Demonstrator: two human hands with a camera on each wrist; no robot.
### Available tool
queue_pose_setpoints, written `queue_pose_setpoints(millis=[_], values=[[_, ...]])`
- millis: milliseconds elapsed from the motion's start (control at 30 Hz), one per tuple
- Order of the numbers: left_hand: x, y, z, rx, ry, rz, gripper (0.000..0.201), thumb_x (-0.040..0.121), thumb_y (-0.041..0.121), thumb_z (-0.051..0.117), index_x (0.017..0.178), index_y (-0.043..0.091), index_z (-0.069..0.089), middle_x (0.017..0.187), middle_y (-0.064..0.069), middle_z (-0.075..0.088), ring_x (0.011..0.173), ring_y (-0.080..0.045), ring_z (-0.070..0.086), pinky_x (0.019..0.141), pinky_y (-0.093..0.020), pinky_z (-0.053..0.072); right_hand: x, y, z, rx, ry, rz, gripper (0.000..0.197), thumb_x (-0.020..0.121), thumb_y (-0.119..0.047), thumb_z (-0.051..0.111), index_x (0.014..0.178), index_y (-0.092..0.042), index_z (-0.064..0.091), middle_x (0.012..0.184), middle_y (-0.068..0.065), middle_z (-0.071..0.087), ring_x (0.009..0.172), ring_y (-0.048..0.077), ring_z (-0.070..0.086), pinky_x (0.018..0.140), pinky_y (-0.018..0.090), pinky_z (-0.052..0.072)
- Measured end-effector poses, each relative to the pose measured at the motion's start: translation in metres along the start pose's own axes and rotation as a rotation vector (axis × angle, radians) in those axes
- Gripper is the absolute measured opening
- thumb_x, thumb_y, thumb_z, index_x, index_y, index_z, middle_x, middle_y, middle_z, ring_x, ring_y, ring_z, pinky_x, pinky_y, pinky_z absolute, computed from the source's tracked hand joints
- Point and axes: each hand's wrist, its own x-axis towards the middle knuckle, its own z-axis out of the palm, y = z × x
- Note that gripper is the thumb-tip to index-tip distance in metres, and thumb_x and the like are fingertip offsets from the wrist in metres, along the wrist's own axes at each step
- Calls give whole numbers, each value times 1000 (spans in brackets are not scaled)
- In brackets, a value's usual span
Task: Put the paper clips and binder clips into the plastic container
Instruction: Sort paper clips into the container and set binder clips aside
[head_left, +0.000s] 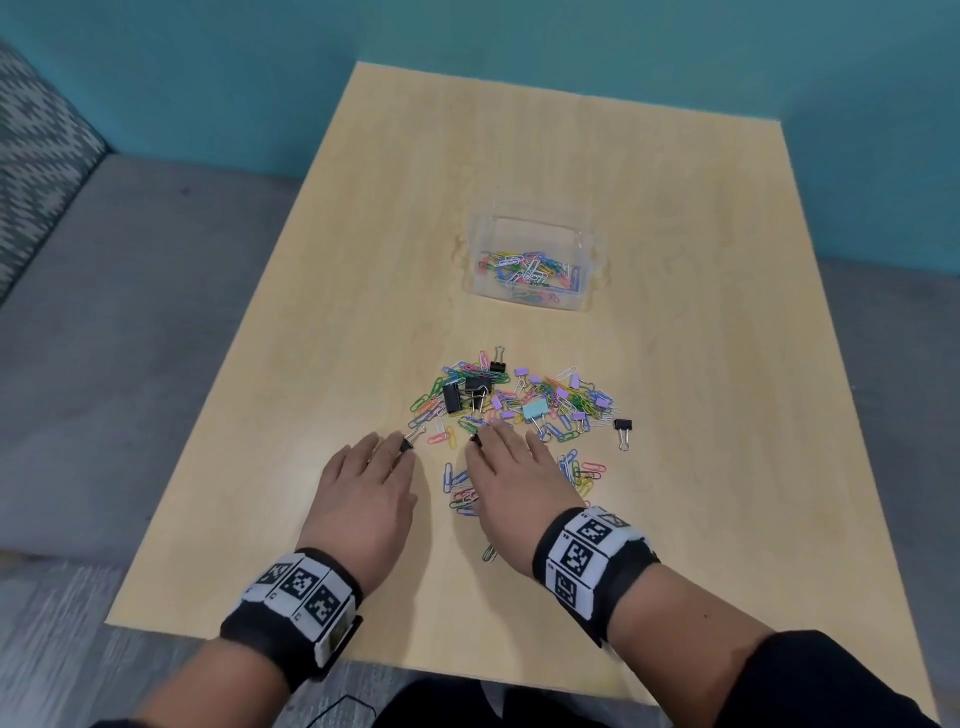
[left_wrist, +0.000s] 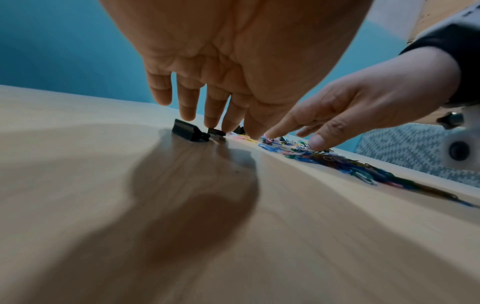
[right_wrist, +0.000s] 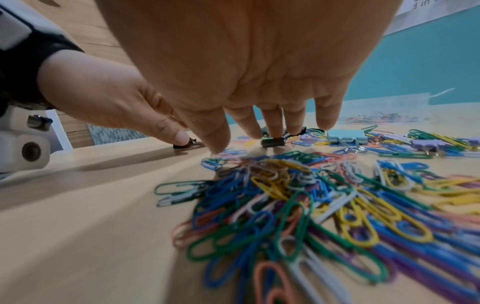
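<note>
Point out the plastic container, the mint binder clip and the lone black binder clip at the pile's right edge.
plastic container (head_left: 524, 299), head view, on its near clear wall.
mint binder clip (head_left: 536, 410), head view, on the middle of its flat body.
lone black binder clip (head_left: 622, 424), head view, on its black body.

A light wood-grain table (head_left: 675, 260) stands with its far edge against a teal wall (head_left: 519, 31). Left of the table runs a grey upholstered bench seat (head_left: 130, 312), with a grey-and-white zigzag-patterned cushion back (head_left: 36, 171) at its far left end. Near the table's near-left corner lies grey streaked flooring (head_left: 57, 649).
</note>
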Motion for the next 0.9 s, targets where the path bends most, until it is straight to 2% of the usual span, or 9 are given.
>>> queue_pose_setpoints(millis=[133,233,333,433,600,700,767,833,900], values=[[-5,-6,3,-23,-9,-39,51,84,35,32,120,12,59,134,-9,54,122,-34,47,100,-44,28,-13,-4,7,53,31,65,60,81,-24,58,133,-2,39,136,19,42,134,38,32,107,53,30],[-8,-9,4,-54,-4,-64,51,81,36,34,121,13,58,135,-8,53,122,-34,47,99,-45,30,-17,-11,12,103,27,66,60,79,-23,58,132,-1,39,128,17,43,123,37,39,102,48,37],[-9,-10,5,-57,9,-68,51,80,35,36,120,14,59,133,-9,54,120,-35,48,99,-44,27,-14,-15,8,137,53,67,54,78,-19,58,127,-4,43,120,13,46,105,32,47,87,43,45],[-8,-11,5,-49,27,-66,47,80,34,44,119,14,60,133,-9,54,120,-35,48,99,-44,29,-7,-14,2,115,32,70,45,74,-16,58,118,-8,49,110,11,47,92,31,46,72,41,43],[-8,-8,0,-44,37,-72,46,78,32,52,119,13,61,131,-9,56,119,-35,49,98,-48,39,11,-8,-6,126,5,46,24,69,2,55,89,-9,52,102,13,42,87,32,42,64,37,32],[-9,-6,-2,-41,31,-73,44,80,30,58,121,12,61,133,-9,55,121,-35,48,98,-49,41,18,-5,-9,163,12,62,32,61,12,46,84,-10,48,100,15,42,83,31,42,61,37,32],[-10,-5,-3,-46,36,-71,46,81,31,55,123,12,59,134,-9,54,122,-35,48,99,-49,40,19,-1,-8,203,28,79,34,59,14,40,80,-13,39,98,13,40,80,29,41,59,38,36],[-13,-4,-4,-55,42,-66,48,82,32,52,125,12,58,134,-8,53,123,-34,47,100,-48,40,20,1,-6,245,52,105,34,64,12,45,80,-15,33,97,11,39,79,28,40,59,39,41],[-14,-3,-5,-65,57,-59,49,82,32,51,126,12,57,134,-8,53,123,-34,47,99,-48,40,18,2,-6,291,72,133,26,73,6,50,83,-14,38,97,10,41,81,29,42,60,39,41]])
